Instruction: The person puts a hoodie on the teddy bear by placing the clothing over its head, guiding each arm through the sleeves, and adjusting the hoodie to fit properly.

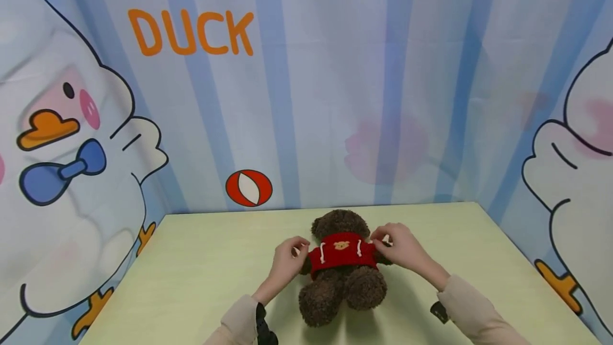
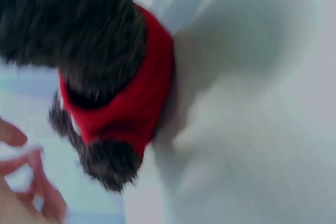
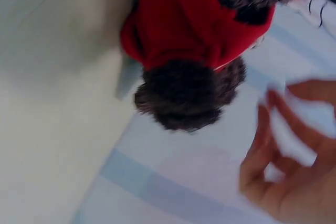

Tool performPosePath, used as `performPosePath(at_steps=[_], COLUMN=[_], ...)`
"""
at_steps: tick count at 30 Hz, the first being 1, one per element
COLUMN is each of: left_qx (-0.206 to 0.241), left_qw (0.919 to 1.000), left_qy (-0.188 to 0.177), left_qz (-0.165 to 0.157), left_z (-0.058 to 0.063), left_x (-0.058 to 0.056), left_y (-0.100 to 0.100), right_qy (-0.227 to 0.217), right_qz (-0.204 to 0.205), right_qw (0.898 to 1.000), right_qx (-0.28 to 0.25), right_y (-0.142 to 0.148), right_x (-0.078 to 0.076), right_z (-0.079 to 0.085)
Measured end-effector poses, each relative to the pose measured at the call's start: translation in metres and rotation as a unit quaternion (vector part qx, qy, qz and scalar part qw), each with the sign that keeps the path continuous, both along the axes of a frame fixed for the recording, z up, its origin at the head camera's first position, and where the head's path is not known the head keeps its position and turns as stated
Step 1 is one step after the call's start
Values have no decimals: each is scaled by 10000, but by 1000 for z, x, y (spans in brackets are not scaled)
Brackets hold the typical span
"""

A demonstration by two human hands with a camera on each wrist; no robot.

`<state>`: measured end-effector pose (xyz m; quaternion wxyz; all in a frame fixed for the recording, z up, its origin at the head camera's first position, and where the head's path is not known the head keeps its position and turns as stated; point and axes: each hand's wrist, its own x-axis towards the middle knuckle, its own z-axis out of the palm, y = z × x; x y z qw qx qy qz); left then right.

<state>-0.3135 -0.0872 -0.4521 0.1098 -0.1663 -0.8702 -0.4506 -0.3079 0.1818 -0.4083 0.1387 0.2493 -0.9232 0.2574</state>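
Observation:
A dark brown teddy bear (image 1: 340,260) in a red hoodie (image 1: 330,254) is on the table, its head toward the back and its feet toward the front. White drawstrings and a small tan bear patch show on the hoodie. Beside the bear's arm on the left is my left hand (image 1: 287,261), its fingers loosely bent. My right hand (image 1: 404,246) hovers by the opposite arm, thumb and fingers curved toward each other. Both wrist views show nothing between the fingers of the left hand (image 2: 31,192) or the right hand (image 3: 289,171), with a gap to the plush.
The pale yellow-green table (image 1: 215,260) spreads around the bear. Behind it hangs a blue-and-white striped curtain (image 1: 325,95) printed with ducks and the word DUCK. Black straps sit at both beige sleeves (image 1: 241,318).

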Motion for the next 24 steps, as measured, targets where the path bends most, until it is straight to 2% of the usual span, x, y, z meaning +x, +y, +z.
performPosePath(at_steps=[1, 2, 3, 4, 5, 7, 8, 9, 10, 11, 13, 15, 18, 22, 24], left_qx=[188, 382, 574, 775, 1032, 1540, 1740, 1900, 2046, 2176, 2295, 2363, 2494, 2768, 2973], left_qw=[9990, 9957, 9898, 9803, 9658, 9305, 9163, 9045, 8955, 8899, 8912, 8979, 9066, 9097, 9076], left_qy=[-325, -745, -1220, -1765, -2349, -3318, -3606, -3817, -3951, -4008, -3910, -3714, -3404, -3093, -2953], left_qz=[236, 406, 459, 431, 362, 168, 53, -43, -92, -115, -130, -84, -37, 107, 249], left_z=[-1, -3, -5, -7, -9, -13, -15, -17, -18, -19, -19, -18, -14, -9, -8], left_x=[-3, -7, -10, -13, -15, -18, -19, -20, -21, -21, -21, -20, -19, -22, -24], left_y=[-3, -6, -9, -11, -13, -13, -12, -10, -9, -7, -3, -1, -1, -4, -6], right_qy=[-154, -496, -990, -1540, -2124, -3217, -3640, -3926, -4074, -4160, -4199, -4153, -4130, -4338, -4501], right_qz=[-294, -538, -722, -802, -840, -816, -802, -760, -682, -663, -652, -585, -419, -92, 72], right_qw=[9993, 9966, 9907, 9813, 9675, 9293, 9086, 8920, 8810, 8728, 8625, 8583, 8469, 8114, 7873], right_qx=[-153, -366, -590, -826, -1087, -1622, -1886, -2107, -2306, -2466, -2750, -2955, -3323, -3915, -4214], right_y=[4, 7, 10, 13, 16, 18, 19, 19, 19, 18, 17, 17, 15, 9, 6], right_x=[-1, -2, -4, -4, -5, -6, -7, -8, -9, -10, -13, -15, -20, -29, -33], right_z=[-1, -2, -4, -6, -9, -15, -19, -22, -26, -29, -33, -36, -41, -49, -54])
